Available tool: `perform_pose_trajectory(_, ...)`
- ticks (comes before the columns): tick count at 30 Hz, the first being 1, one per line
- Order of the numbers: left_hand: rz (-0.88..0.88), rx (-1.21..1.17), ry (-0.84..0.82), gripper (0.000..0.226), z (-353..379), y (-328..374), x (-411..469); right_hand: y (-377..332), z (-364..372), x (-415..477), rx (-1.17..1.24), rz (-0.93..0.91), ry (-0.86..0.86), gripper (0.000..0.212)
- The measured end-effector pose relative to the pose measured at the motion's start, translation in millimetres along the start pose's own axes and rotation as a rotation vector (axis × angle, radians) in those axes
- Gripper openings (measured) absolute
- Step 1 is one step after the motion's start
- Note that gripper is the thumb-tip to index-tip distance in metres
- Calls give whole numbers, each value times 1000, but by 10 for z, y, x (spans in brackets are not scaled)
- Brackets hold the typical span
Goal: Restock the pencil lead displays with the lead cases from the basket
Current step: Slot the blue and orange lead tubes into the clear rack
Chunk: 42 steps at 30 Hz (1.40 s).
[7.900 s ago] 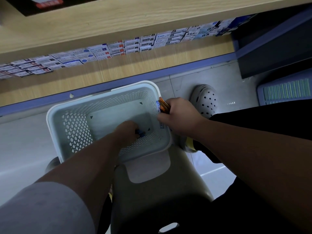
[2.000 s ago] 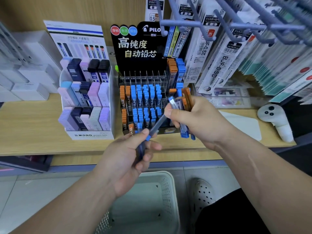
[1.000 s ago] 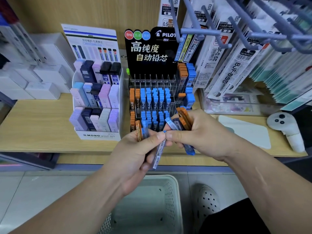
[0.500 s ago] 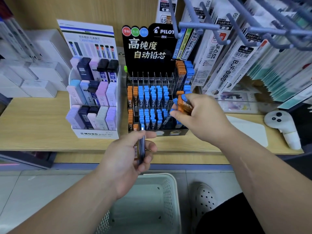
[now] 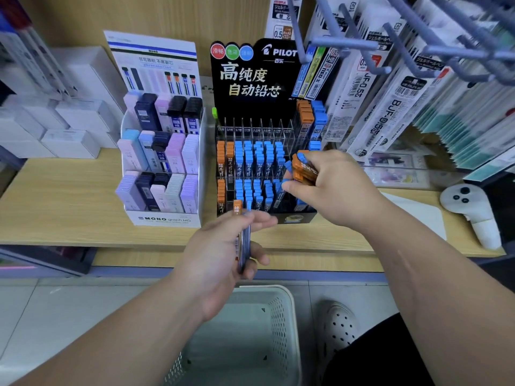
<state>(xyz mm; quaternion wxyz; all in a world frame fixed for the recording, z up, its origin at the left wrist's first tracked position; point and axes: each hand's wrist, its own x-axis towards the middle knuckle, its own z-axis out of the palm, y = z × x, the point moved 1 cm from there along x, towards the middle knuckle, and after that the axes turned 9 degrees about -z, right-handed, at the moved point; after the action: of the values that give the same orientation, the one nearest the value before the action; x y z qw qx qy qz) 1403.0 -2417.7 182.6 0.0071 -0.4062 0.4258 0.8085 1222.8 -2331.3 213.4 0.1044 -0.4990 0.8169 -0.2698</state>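
Bright even indoor light, soft shadows, edges bowed by wide-angle

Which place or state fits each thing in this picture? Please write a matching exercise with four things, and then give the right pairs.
Things:
1. left hand
2. right hand
3. basket
4. MONO display

Places or states:
A. below the shelf, beside the shoe
B. holds a bundle of cases at the Pilot display
C. stands on the shelf, left of the Pilot display
D. holds upright cases in front of the shelf

Pairs: 1-D, 2-B, 3-A, 4-C
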Motion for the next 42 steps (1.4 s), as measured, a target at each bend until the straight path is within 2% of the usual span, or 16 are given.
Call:
perform_pose_trajectory(11,40,-22,5,26,52,16,31,59,45,63,-123,18,-16,19)
perform_pose_trajectory(12,38,-25,2,27,52,17,33,42,55,63,-164,17,-18,21)
perform_pose_trajectory(14,34,-34,-13,28,46,23,34,-2,87,55,-256,4,-28,37)
perform_pose_trajectory(17,12,-41,-34,29,28,40,26,-26,109,48,-306,-20,-30,22)
perform_pose_trajectory(21,-31,-118,-58,28,10,48,17,-41,106,35,-315,7,-30,38)
perform_pose_trajectory(26,-50,-149,-88,26,18,43,-8,-67,94,7,-274,27,-18,41)
perform_pose_trajectory(28,-44,-124,-106,24,17,38,-15,-55,54,0,-231,25,12,44)
perform_pose_trajectory(30,-44,-95,-117,23,18,29,-18,-46,-8,-6,-119,13,78,34)
perform_pose_trajectory(32,-42,-85,-118,23,26,16,-16,-64,-53,-21,131,55,90,23)
perform_pose_trajectory(35,-15,-70,-119,24,56,2,-4,-125,-57,-80,509,131,-37,16)
perform_pose_trajectory(37,-5,-47,-120,24,84,-4,-2,-146,-41,-114,557,146,-114,14)
perform_pose_trajectory(42,3,48,-75,16,126,-41,15,-113,-52,-153,565,199,-164,13)
